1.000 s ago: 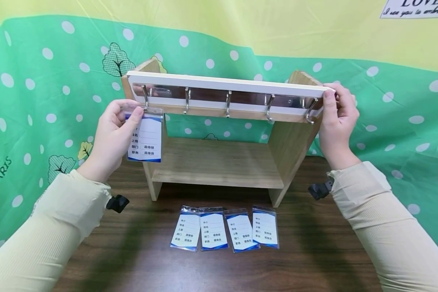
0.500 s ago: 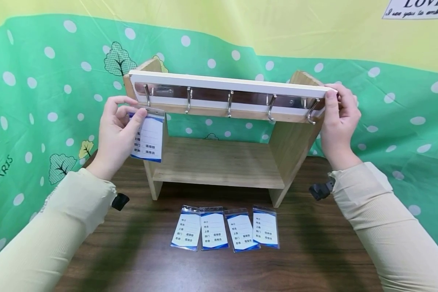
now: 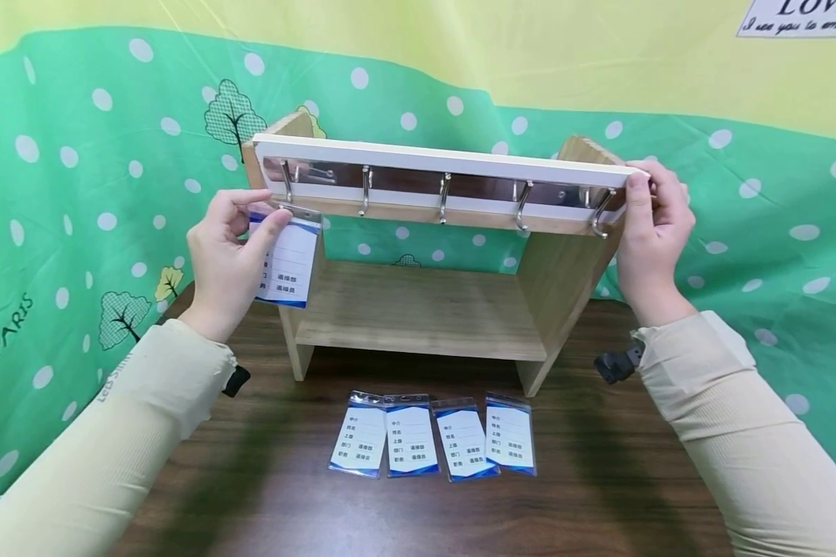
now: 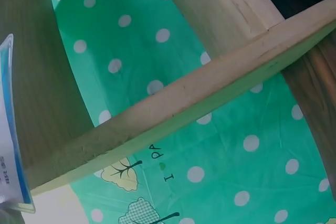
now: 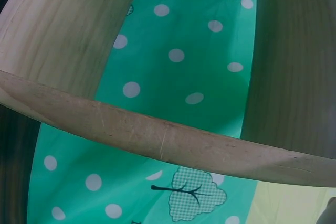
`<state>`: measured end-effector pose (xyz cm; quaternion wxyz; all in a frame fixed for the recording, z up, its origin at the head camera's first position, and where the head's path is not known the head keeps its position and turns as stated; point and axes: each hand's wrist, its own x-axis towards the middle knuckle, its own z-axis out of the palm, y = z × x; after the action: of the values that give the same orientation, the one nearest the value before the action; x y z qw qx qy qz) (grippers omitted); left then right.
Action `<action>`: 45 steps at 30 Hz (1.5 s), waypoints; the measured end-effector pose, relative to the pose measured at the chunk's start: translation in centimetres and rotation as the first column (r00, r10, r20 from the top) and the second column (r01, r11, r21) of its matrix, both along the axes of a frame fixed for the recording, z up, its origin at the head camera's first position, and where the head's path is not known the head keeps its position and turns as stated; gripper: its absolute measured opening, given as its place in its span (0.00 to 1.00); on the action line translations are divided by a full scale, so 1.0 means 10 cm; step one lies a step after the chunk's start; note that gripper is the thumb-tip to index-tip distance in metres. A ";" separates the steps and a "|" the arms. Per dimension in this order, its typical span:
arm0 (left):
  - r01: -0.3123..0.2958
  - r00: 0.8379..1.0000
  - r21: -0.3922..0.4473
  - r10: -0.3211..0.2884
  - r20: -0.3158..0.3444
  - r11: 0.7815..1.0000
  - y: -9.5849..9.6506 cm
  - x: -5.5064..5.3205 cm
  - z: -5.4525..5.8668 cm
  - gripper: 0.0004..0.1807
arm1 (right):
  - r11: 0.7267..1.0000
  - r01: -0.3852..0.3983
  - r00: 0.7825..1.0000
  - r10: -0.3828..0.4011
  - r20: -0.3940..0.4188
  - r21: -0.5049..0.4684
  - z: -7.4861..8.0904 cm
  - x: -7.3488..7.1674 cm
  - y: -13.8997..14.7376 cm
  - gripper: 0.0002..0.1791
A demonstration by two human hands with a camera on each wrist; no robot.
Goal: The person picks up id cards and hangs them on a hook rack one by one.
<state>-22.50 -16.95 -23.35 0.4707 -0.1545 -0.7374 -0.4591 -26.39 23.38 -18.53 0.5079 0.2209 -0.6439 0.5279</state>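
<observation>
My left hand [image 3: 226, 255] pinches the upper left of an ID badge [image 3: 290, 263] in a clear plastic sleeve, between thumb and fingers. The badge hangs slightly tilted, its top edge right at the tip of the leftmost metal hook [image 3: 287, 184]; the thumb covers part of its left side. In the left wrist view, the badge [image 4: 7, 145] shows at the left edge. At the far end, my right hand [image 3: 655, 240] grips the right end of the white hook rail [image 3: 418, 155], thumb on its front. The rail runs across the top of a wooden rack [image 3: 418, 305].
Several more hooks, such as the middle hook [image 3: 443, 199], line the metal strip. Several sleeved badges lie in a row on the dark wooden table [image 3: 418, 518], including a badge [image 3: 411, 437] before the rack. A green dotted cloth [image 3: 63, 232] hangs behind and at the sides.
My left hand has shifted slightly right with the badge, turning it and bringing its top edge closer under the leftmost hook. My right hand keeps its grip on the rail.
</observation>
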 end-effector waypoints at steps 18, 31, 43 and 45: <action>-0.056 0.998 0.031 0.056 -0.015 0.998 0.02 -0.02 -0.02 0.16 | 1.000 -0.003 1.000 0.003 0.011 0.003 -0.02 -0.05 0.04 0.14; -0.130 0.988 -0.114 0.118 -0.101 0.985 -0.02 -0.04 -0.03 0.16 | 0.999 0.011 1.000 -0.010 -0.003 0.033 -0.07 -0.23 0.22 0.14; -0.128 0.988 -0.117 0.116 -0.105 0.985 -0.01 -0.04 -0.04 0.16 | 0.999 0.011 1.000 -0.011 0.001 0.043 0.00 -0.10 0.11 0.15; -0.130 0.987 -0.123 0.117 -0.108 0.984 -0.01 -0.05 -0.04 0.16 | 0.999 0.013 1.000 -0.013 0.004 0.037 0.00 -0.08 0.10 0.15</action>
<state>-22.99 -17.06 -23.78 0.5237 -0.1615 -0.7493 -0.3716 -27.20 24.40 -18.54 0.5059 0.2250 -0.6559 0.5130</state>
